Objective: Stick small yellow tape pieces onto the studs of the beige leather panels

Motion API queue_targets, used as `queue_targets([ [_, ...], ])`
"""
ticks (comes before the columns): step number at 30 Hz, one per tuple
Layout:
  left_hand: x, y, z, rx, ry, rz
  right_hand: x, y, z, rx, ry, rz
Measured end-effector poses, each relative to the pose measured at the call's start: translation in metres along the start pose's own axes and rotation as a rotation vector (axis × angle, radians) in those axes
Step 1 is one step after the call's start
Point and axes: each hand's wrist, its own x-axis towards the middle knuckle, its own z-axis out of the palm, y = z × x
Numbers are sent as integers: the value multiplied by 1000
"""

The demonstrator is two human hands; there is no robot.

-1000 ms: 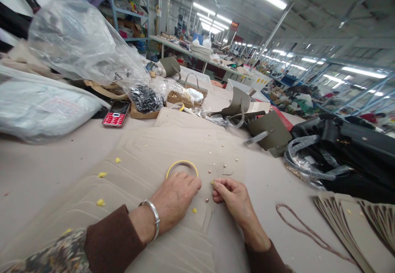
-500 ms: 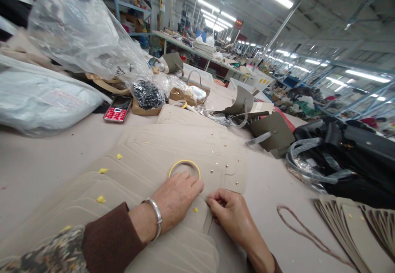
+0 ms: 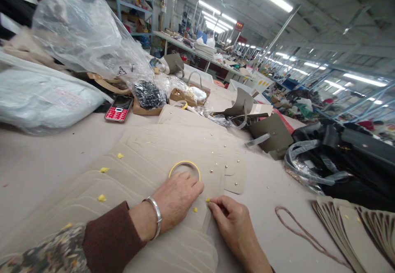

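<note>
My left hand, with a silver bangle on the wrist, is closed over the near side of a yellow-rimmed roll of tape. Its fingertips are hidden from me. Beneath it lie overlapping beige bag panels, some with small metal studs along the right edge. At the panels' right edge, my right hand pinches a small yellow piece of tape between thumb and forefinger. Another yellow bit sits on the panel between the hands, and several more dot the panels to the left.
A red-keyed phone and plastic-wrapped bundles lie at the left. Olive pieces and a black bag are on the right. Nearer are a cord loop and a fanned stack of beige strips.
My right hand has shifted slightly right and down, and the yellow piece now shows at its fingertips. My left hand stays on the tape roll.
</note>
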Motion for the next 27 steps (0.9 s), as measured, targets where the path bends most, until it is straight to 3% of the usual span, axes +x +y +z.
queue_targets([
  [3,-1,1,-4,-9,4,13,1,-4,5,-95,48,-46],
  [12,-2,3,-4,-33,62,34,17,-20,12,-232,51,17],
  [18,-8,-5,1,-197,309,72,16,-19,-1,-105,-138,84],
  [22,-10,-9,3,-284,427,111,18,-14,-12,-29,-237,43],
  [24,-10,-10,5,-286,435,116,19,-11,-16,36,-191,17],
  [27,-10,-9,6,-250,395,93,19,-12,-19,183,-23,-13],
])
